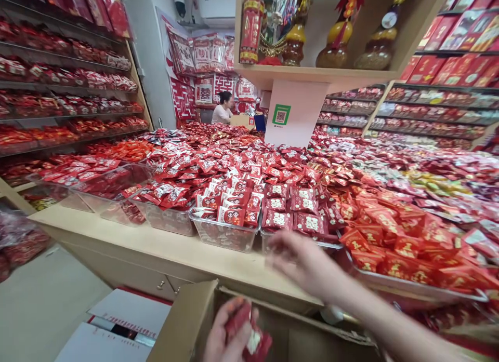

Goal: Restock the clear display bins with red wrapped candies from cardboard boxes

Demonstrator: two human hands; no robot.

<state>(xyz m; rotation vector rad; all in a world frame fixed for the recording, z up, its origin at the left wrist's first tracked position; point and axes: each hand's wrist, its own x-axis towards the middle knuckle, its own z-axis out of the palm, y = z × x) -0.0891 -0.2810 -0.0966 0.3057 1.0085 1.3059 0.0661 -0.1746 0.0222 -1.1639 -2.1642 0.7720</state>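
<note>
My left hand (223, 335) is closed around dark red wrapped candy packets (260, 347) with a pale printed mark, over the open cardboard box (187, 320) at the bottom. How many packets it holds is not clear. Blurred by motion, my right hand (294, 260) hangs above the counter's front edge with its fingers apart and nothing visible in them. Just behind it stands a clear bin of dark red candy packets (277, 220), laid in neat rows. To the left of that, a clear plastic bin (228, 238) holds red and white packets with cartoon figures.
Orange-red packets (405, 247) fill a bin at the right. More bins and heaped packets cover the counter (222, 255). A display cabinet (312, 74) overhangs the middle. White boxes (117, 325) lie at lower left. A person (222, 112) is at the back.
</note>
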